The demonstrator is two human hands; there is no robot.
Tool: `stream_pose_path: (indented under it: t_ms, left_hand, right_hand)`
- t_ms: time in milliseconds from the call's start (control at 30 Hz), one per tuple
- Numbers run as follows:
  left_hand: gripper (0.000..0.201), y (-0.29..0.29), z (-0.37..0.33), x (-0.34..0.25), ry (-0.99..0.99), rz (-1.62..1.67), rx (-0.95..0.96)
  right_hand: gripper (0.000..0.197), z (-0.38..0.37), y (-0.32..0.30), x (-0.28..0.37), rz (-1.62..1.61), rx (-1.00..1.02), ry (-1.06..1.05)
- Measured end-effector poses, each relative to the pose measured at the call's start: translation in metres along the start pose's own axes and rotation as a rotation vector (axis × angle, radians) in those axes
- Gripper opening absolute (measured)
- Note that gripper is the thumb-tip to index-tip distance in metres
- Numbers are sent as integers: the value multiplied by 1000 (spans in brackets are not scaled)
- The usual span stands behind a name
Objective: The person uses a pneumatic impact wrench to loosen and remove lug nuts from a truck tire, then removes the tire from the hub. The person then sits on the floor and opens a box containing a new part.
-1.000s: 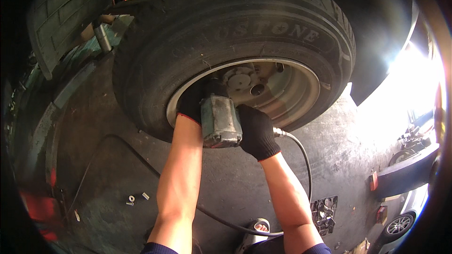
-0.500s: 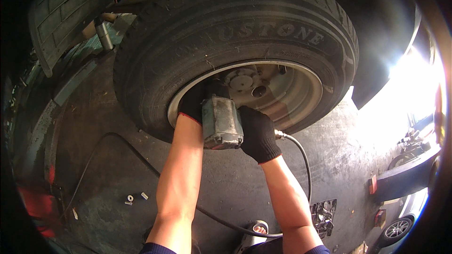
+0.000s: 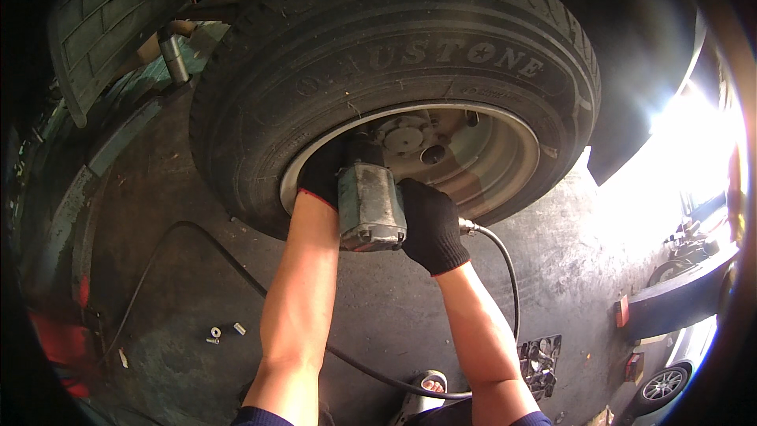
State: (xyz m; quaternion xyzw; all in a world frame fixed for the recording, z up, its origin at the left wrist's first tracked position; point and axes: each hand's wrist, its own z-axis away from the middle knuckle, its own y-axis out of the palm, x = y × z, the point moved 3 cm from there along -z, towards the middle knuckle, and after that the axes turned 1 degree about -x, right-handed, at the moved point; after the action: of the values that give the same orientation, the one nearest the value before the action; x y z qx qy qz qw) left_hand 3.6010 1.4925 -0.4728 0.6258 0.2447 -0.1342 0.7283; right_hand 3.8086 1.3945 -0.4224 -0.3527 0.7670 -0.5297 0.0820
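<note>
A large black tyre [image 3: 260, 122] on a silver steel wheel rim [image 3: 512, 166] fills the upper middle. An impact wrench [image 3: 371, 201] with a worn grey metal body points into the rim, beside the hub [image 3: 404, 140]. My right hand [image 3: 432, 225], in a black knit glove, is closed around the wrench's handle, right of the body. An air hose [image 3: 505, 256] joins the tool just below that hand. My left hand [image 3: 317, 177], gloved the same way, reaches inside the rim against the wrench's front left side. Shadow and the tool hide its fingers. The wrench's tip is too dark to make out.
The hose loops across the dark floor [image 3: 197, 292] beneath my forearms. Several small metal parts [image 3: 215, 333] lie on the floor at left. A tray of tools [image 3: 541, 364] sits at lower right, near my foot [image 3: 432, 385]. A metal post [image 3: 173, 55] stands left of the tyre.
</note>
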Motion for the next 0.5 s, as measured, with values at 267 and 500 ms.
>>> stream_pose_path:
  t_ms: [267, 500]
  left_hand:
    - [24, 4, 5, -1, -14, -11, -7]
    - [24, 12, 12, -1, -28, -21, -11]
  right_hand:
    - [35, 0, 1, 0, -17, -15, 24]
    - [38, 7, 18, -7, -52, -109, 51]
